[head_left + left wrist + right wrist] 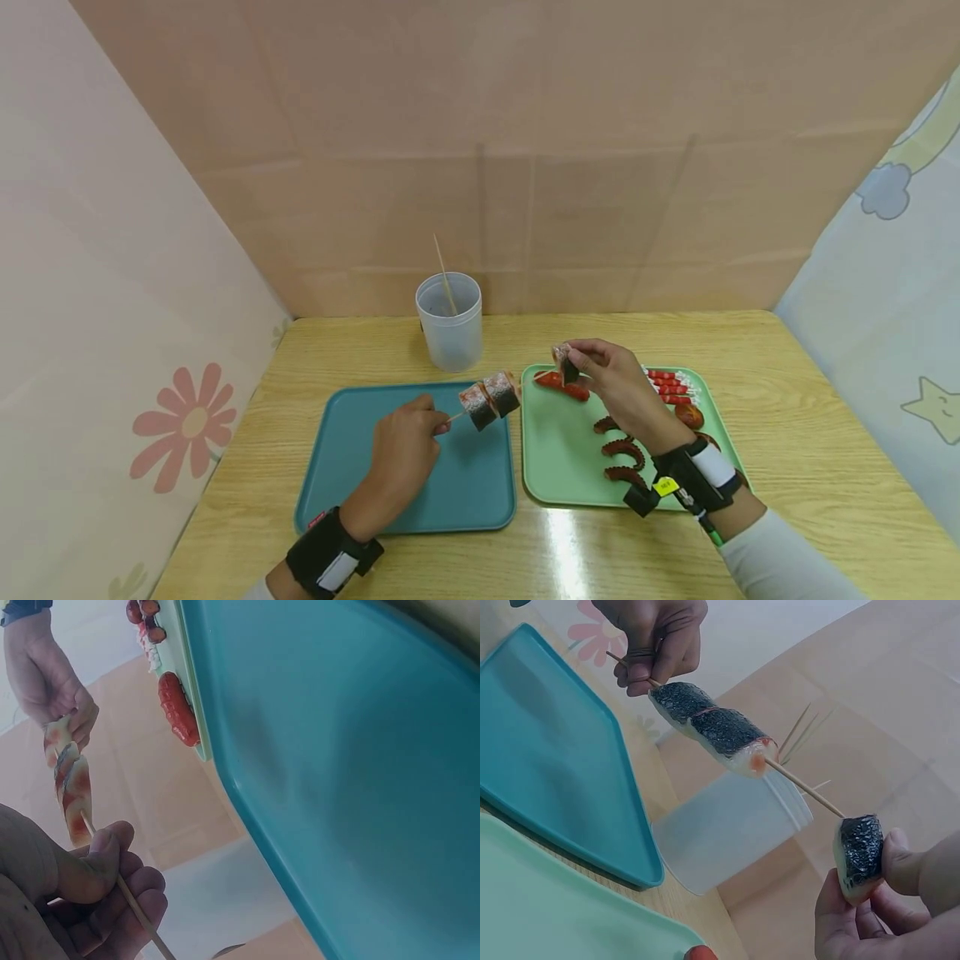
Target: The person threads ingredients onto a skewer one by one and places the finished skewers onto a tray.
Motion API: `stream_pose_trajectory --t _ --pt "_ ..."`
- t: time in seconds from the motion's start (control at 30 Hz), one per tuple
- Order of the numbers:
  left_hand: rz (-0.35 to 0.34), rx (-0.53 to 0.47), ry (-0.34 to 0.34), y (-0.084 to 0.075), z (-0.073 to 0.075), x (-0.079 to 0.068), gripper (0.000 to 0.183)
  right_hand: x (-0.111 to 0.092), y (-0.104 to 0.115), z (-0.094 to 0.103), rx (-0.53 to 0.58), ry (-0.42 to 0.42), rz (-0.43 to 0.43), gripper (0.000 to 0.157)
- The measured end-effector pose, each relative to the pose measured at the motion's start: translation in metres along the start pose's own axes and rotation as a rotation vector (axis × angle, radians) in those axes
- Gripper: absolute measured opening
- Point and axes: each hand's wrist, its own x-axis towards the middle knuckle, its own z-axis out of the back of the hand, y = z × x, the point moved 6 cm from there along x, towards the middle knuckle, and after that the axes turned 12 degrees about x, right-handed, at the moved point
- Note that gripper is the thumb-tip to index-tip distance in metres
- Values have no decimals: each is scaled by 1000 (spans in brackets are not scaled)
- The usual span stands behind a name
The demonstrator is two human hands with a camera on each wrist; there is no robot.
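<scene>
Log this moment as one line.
left hand: grips wooden skewer bearing two black-backed chunks | right hand: holds third chunk at skewer's end

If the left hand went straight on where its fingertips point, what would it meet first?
Likely the nearer dark-skinned food chunk, on the wooden skewer the left hand pinches; the gap's depth is unclear.

White glare on the table [817, 467]

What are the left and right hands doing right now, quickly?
Left hand: closed, holding a wooden skewer that carries two dark-skinned pieces.
Right hand: closed, pinching a third piece at the skewer's tip.
</scene>
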Motion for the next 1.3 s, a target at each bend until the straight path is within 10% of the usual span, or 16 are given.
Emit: stream_pose_trajectory --t 0.43,1.03,1.3 --pt "-10 16 7 -1 -1 0 11 -3 -3 -1 -174 -37 -35 57" --pt "-48 11 -16 -8 -5 -2 13 -4 -30 -26 38 -45 -62 55" --pt "-6 9 37 1 -5 -5 15 -6 -41 -32 -97 50 -100 56"
